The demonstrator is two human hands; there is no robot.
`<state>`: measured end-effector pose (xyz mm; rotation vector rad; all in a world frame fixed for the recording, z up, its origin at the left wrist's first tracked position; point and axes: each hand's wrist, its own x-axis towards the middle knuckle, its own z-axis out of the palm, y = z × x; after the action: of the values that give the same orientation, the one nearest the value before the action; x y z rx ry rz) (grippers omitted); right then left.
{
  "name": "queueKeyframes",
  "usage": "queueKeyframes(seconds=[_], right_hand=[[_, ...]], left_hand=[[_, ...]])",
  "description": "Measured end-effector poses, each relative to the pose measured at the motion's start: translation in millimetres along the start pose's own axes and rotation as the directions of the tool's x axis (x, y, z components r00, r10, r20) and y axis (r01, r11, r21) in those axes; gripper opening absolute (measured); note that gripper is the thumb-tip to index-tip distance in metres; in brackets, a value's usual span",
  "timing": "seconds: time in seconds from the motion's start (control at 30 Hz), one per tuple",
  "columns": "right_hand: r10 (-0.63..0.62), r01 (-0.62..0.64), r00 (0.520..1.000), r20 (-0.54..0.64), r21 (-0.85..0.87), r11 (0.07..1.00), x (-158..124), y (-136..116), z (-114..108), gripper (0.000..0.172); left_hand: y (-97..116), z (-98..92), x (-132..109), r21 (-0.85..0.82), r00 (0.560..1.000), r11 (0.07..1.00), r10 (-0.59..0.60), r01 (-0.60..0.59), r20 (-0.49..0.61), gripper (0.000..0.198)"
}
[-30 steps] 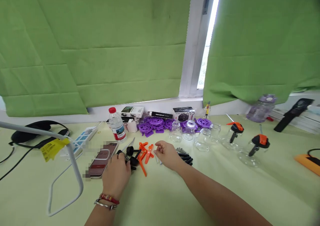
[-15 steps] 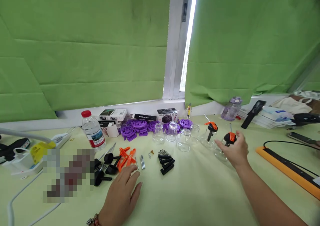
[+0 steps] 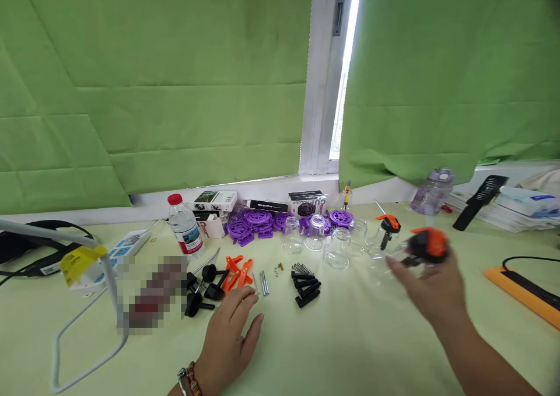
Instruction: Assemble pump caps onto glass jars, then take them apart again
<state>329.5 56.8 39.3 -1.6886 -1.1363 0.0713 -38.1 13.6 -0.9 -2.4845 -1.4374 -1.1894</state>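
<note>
My right hand (image 3: 433, 294) grips a clear glass jar with a black-and-orange top (image 3: 429, 245); motion blurs it, and the fingers behind the top are partly hidden. Just left of it stands a second jar with a black-and-orange top (image 3: 389, 224), a thin rod sticking up from it. My left hand (image 3: 231, 337) rests palm down on the table, thumb apart, holding nothing. Closest to its fingertips lie metal rods (image 3: 264, 282), orange plastic parts (image 3: 238, 272) and black knob-like parts (image 3: 214, 291). Black handles (image 3: 307, 291) and springs (image 3: 301, 269) lie in the middle.
Several plain glass jars (image 3: 336, 257) stand before a pile of purple wheel-like discs (image 3: 256, 220). A water bottle (image 3: 186, 232) and small boxes (image 3: 216, 200) are at back left. An orange-and-black bar (image 3: 525, 291) lies at right; a white tube frame (image 3: 118, 302) rises at left.
My right hand has brought the jar nearer to me and rightward, away from the other topped jar. My left hand stays in place on the table. The view has turned somewhat left.
</note>
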Motion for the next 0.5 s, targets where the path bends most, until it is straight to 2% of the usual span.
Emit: queueKeyframes(seconds=[0.03,0.07,0.1,0.17,0.2,0.23,0.3,0.37,0.4,0.47,0.5], right_hand=[[-0.105,0.102,0.987,0.118,0.034,0.994,-15,-17,5,0.066],[-0.251,0.235,0.932,0.262,0.094,0.968,-31,-32,10,0.062],[-0.371,0.343,0.857,0.358,0.141,0.929,-46,-47,16,0.056],[-0.549,0.507,0.650,0.525,0.237,0.828,-72,-70,29,0.036],[-0.600,0.558,0.555,0.576,0.278,0.782,-83,-79,34,0.031],[-0.636,0.592,0.483,0.602,0.310,0.743,-92,-86,39,0.031],[-0.680,0.632,0.379,0.628,0.361,0.686,-105,-96,46,0.032],[-0.700,0.626,0.322,0.637,0.411,0.662,-110,-102,50,0.036],[-0.703,0.605,0.310,0.641,0.437,0.665,-111,-104,51,0.038],[-0.680,0.519,0.344,0.647,0.473,0.712,-107,-103,51,0.045],[-0.651,0.444,0.388,0.652,0.487,0.752,-104,-101,50,0.051]], left_hand=[[2,-1.6,1,-0.046,1.000,0.999,-0.022,0.021,-0.008,0.038],[6,-3.3,1,-0.103,0.999,0.994,-0.049,0.049,-0.003,0.042],[9,-5.2,2,-0.167,0.997,0.983,-0.078,0.079,0.015,0.046],[17,-8.8,4,-0.311,0.989,0.940,-0.114,0.137,0.092,0.056],[22,-10.4,6,-0.375,0.986,0.914,-0.112,0.151,0.124,0.063],[26,-11.9,8,-0.436,0.982,0.885,-0.105,0.163,0.155,0.072],[34,-14.6,14,-0.515,0.977,0.840,-0.077,0.172,0.200,0.086],[39,-17.2,20,-0.491,0.965,0.852,-0.060,0.182,0.255,0.089],[40,-18.4,23,-0.488,0.961,0.849,-0.076,0.203,0.267,0.082],[39,-19.9,26,-0.507,0.955,0.822,-0.141,0.259,0.260,0.060],[37,-20.1,26,-0.533,0.955,0.797,-0.182,0.283,0.235,0.050]])
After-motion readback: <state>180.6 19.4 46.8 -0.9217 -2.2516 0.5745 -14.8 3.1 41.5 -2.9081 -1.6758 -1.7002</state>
